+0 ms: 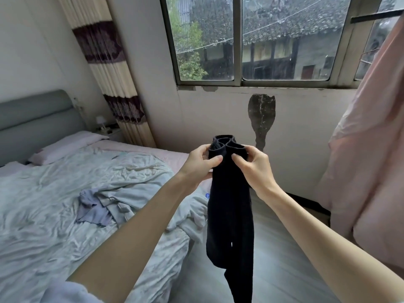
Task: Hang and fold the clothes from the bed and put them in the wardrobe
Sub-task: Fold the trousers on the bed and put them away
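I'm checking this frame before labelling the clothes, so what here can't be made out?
- Head view, black garment: bunched between the left hand and right hand; its type is unclear, and its lower end is cut off by the bottom edge.
- Blue-grey garment on the bed: crumpled, type unclear.
- Wardrobe: not in view.
- Small items beside the curtain: too small to identify.

head view | worn on head, faces forward and down | near hands | bed (pixel 65 193) left, window (pixel 251 40) ahead
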